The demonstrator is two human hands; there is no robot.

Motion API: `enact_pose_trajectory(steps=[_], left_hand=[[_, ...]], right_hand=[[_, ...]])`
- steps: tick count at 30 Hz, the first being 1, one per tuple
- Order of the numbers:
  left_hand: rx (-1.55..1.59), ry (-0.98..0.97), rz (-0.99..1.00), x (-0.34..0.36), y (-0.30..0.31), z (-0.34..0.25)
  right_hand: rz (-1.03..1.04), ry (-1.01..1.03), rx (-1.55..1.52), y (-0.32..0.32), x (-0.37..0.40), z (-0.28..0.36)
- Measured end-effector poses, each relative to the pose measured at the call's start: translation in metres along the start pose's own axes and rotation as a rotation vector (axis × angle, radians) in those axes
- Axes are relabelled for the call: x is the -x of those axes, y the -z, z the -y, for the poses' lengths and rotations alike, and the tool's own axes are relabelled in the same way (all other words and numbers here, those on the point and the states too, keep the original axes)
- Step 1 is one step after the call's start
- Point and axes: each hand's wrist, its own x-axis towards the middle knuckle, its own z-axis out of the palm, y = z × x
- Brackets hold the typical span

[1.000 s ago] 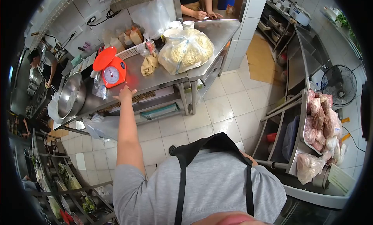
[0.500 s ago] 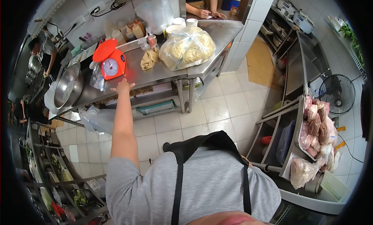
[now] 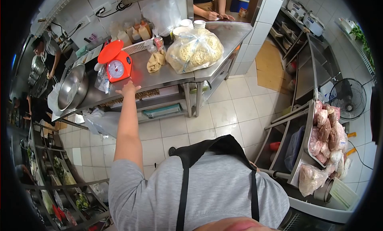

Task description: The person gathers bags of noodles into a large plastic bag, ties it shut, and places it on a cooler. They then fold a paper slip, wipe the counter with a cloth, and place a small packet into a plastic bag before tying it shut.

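My left hand (image 3: 129, 88) reaches out to the steel counter's front edge, palm down with the fingers apart and nothing in them. Just beyond the fingertips stands an orange-red kitchen scale (image 3: 118, 67) with a round dial and a tilted pan (image 3: 110, 51) on top. A crumpled tan cloth (image 3: 156, 62) lies to the right of the scale. Farther right rests a large clear bag of pale noodles (image 3: 195, 51). Left of the scale are a small plastic bag (image 3: 102, 80) and a big steel bowl (image 3: 73, 87) tipped on its side. My right hand is out of view.
Sauce bottles (image 3: 137, 33) and white cups (image 3: 186, 23) stand at the counter's back. A person's hands (image 3: 213, 15) hold a pen at the opening behind. To the right, a tray of bagged meat (image 3: 327, 131) sits near a black fan (image 3: 347, 99). Another person (image 3: 50, 57) stands far left.
The whole view has shifted slightly, so the counter appears a little farther right. My left hand keeps about the same place by the scale, fingers still spread.
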Motion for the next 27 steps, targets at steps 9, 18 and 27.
enact_pose_trajectory(steps=[9,18,27], left_hand=[[0.003,0.005,0.051,0.007,0.007,-0.003],[0.002,0.005,0.021,0.006,0.005,-0.004],[0.008,0.022,0.037,0.002,0.004,-0.004]], right_hand=[[-0.005,0.008,0.012,-0.001,0.002,-0.005],[-0.015,0.015,0.010,-0.006,0.002,-0.007],[-0.015,0.024,0.022,-0.004,0.000,-0.008]])
